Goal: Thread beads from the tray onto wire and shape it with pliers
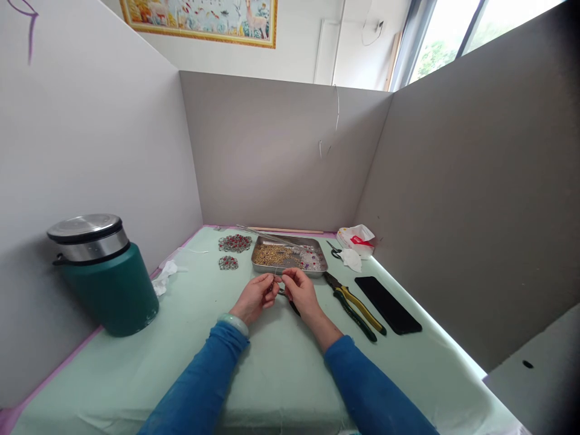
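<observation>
In front of a metal tray (317,273), my left hand (255,298) and my right hand (302,296) meet with fingertips pinched together. A thin wire-like strand (277,272) shows between them; the rest of what they hold is too small to make out. Gold beads (270,254) fill the tray's left side, and clear and coloured beads (312,261) lie on its right. Partly hidden under my hands is a tool with a dark handle (294,307). Two piles of red-and-silver beaded pieces, a larger (234,243) and a smaller (228,263), sit left of the tray.
Green-and-yellow-handled pliers (362,309) and a black phone (388,305) lie at right. Small scissors (336,252), crumpled tissue (351,260) and a tissue pack (356,237) are behind them. A green flask (109,290) stands at left. Grey partitions (281,151) enclose the table.
</observation>
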Demonstrator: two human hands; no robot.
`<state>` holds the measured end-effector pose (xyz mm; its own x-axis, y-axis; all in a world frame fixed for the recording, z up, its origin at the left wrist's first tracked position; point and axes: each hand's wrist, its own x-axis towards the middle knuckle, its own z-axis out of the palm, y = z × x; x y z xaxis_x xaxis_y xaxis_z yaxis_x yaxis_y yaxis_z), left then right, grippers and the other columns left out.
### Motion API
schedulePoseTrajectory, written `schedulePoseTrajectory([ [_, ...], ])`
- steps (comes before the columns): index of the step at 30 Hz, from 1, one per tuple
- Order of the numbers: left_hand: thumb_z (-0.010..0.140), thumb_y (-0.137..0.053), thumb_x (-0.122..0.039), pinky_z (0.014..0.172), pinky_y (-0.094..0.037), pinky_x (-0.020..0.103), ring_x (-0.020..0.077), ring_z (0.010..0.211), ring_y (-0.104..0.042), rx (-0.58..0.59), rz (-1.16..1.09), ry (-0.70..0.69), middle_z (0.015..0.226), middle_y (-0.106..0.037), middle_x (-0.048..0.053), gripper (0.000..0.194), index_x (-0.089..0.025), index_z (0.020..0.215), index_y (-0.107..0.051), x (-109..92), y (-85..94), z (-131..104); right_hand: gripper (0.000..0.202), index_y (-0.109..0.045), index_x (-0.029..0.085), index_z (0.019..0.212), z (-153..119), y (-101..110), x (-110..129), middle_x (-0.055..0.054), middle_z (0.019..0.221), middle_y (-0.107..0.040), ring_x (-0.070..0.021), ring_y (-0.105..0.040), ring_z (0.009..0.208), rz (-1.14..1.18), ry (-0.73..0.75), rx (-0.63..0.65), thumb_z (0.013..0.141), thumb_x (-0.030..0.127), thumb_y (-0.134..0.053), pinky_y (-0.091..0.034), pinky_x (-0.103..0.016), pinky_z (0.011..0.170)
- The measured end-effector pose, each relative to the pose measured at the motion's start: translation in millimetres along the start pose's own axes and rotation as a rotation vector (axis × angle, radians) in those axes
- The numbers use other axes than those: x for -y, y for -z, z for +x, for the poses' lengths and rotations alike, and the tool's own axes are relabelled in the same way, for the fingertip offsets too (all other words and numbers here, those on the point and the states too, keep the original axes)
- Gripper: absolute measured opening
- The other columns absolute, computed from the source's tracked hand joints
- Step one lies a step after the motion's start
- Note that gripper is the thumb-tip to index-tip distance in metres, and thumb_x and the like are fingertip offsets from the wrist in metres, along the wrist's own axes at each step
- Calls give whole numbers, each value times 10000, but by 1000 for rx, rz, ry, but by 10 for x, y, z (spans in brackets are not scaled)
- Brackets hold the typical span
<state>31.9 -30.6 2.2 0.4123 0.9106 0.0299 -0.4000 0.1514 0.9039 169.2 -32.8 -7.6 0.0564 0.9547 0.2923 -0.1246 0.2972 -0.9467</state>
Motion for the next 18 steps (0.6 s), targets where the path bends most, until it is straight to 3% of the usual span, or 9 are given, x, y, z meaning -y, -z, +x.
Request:
schedulePoseTrajectory([
  [11, 774, -584, -318, 377, -208, 173, 46, 432, -326, 9, -49, 87, 606, -527, 5, 216, -109, 827, -569, -48, -54, -17, 240, -566, 173, 724, -34, -1, 47, 23, 615, -520, -97, -431, 514, -119, 66, -49, 721, 409, -609, -359, -212, 465],
  [18, 746, -629, -353, 377, -91, 179, 20, 402, -197, 15, 69, 80, 547, -443, -47, 246, -125, 775, -540, -32, -45, -15, 342, -576, 163, 764, -23, 19, 41, 33, 567, -496, -75, -377, 446, 7, -29, 15, 775, 504, -551, -286, -204, 406],
])
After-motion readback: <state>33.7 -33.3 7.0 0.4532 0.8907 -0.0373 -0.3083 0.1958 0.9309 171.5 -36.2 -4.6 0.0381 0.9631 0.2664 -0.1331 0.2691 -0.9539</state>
